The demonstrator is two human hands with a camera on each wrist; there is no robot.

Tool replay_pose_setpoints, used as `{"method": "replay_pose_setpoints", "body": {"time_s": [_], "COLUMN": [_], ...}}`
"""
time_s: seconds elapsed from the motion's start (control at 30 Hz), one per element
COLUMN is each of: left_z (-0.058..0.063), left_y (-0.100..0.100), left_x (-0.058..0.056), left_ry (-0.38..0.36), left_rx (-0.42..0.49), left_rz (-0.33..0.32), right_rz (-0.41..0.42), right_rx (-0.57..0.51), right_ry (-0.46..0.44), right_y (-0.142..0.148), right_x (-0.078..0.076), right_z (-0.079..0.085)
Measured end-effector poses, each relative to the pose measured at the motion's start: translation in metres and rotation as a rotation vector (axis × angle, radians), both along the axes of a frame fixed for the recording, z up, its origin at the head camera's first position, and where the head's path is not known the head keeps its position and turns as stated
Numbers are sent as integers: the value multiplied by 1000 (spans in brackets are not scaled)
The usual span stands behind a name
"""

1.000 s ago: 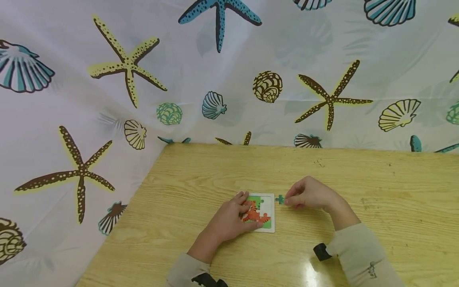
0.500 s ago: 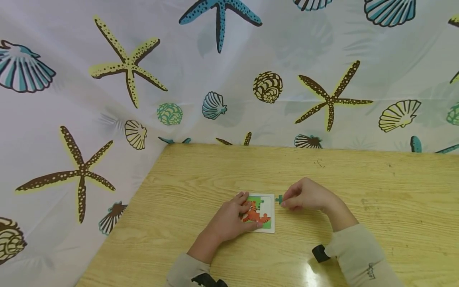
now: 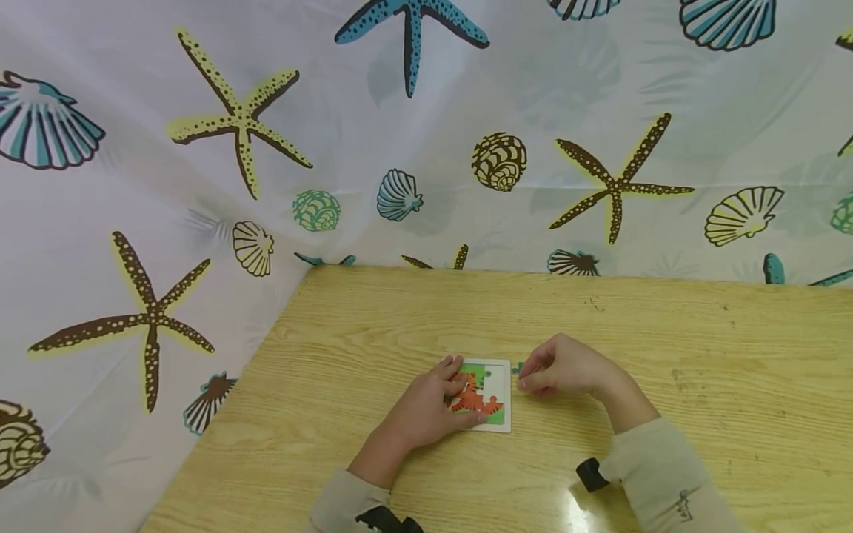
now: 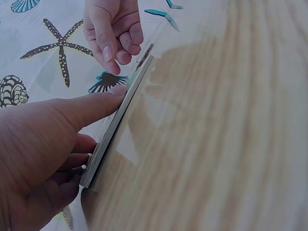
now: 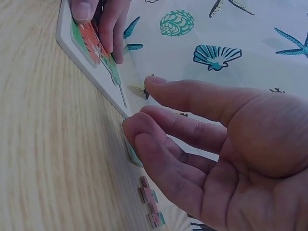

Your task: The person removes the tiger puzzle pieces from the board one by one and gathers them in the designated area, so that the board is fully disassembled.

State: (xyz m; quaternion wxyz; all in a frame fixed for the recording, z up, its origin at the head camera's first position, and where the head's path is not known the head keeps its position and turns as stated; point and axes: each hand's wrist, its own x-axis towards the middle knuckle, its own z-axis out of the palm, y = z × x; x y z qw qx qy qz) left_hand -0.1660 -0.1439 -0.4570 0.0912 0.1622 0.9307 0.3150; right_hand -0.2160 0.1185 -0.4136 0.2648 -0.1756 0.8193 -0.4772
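A small tiger jigsaw puzzle (image 3: pixel 474 396) lies in a white-edged puzzle board (image 3: pixel 508 400), with a white gap at its upper right. My left hand (image 3: pixel 426 407) rests on the board's left part, its thumb (image 4: pixel 96 107) pressing the picture and its fingers spread across the left side. Just right of the board, a teal-green puzzle piece (image 3: pixel 516 369) is partly covered by my right hand (image 3: pixel 563 366). In the right wrist view, my right thumb (image 5: pixel 187 96) stands apart from the loosely bent fingers (image 5: pixel 166 159), with nothing between them. A reddish puzzle piece (image 5: pixel 150 197) lies below those fingers.
The wooden table (image 3: pixel 700 355) reaches right and toward the front. A cloth with starfish and shells (image 3: pixel 426 148) hangs along the back and left of the table. Black wrist devices (image 3: pixel 591 475) sit on the beige sleeves (image 3: pixel 660 466).
My right hand has shifted slightly left and down toward the board, covering more of the teal-green piece, which stays about where it was. The left hand and the board have not moved.
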Motion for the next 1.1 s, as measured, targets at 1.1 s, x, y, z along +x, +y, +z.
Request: {"method": "replay_pose_setpoints", "body": {"time_s": [1.1], "left_z": [2], "left_y": [1], "left_x": [1], "left_ry": [22], "left_rx": [-5], "left_rz": [-9], "right_rz": [213], "right_rx": [-1], "right_ry": [70], "right_y": [-19], "right_x": [5], "right_z": [-11]}}
